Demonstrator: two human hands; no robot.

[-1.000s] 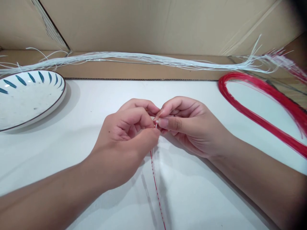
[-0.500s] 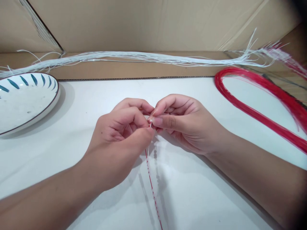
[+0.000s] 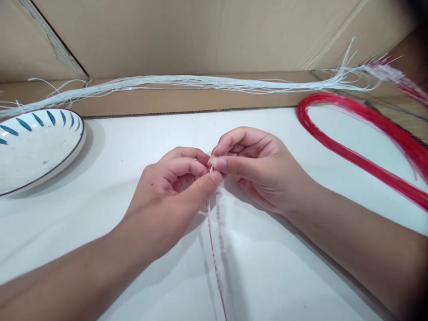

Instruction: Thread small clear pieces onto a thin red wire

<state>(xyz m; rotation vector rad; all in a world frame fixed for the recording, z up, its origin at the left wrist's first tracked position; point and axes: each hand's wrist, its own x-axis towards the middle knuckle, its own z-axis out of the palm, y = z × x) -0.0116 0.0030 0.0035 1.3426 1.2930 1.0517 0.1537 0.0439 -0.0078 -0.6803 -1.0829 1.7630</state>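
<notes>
My left hand (image 3: 177,196) is closed, its thumb and forefinger pinching a thin red cord (image 3: 214,256) wound with white. From there the cord runs down toward the front edge of the view, with small knots or twists along it. My right hand (image 3: 257,167) meets the left one at the cord's upper end, where thumb and forefinger pinch a short white thread (image 3: 211,169). The fingertips of both hands touch or nearly touch, and they hide most of the spot where red and white join.
A white plate (image 3: 36,165) with dark leaf marks stands at the left. Along the cardboard (image 3: 187,100) at the back lies a bundle of white cords (image 3: 200,81). A looped hank of red cords (image 3: 334,138) rests on the white tabletop (image 3: 160,285) at the right.
The left hand has shifted slightly right and down, its thumb closer to the right thumb. The right fingertips have moved a little up and left. The view has tilted slightly.
</notes>
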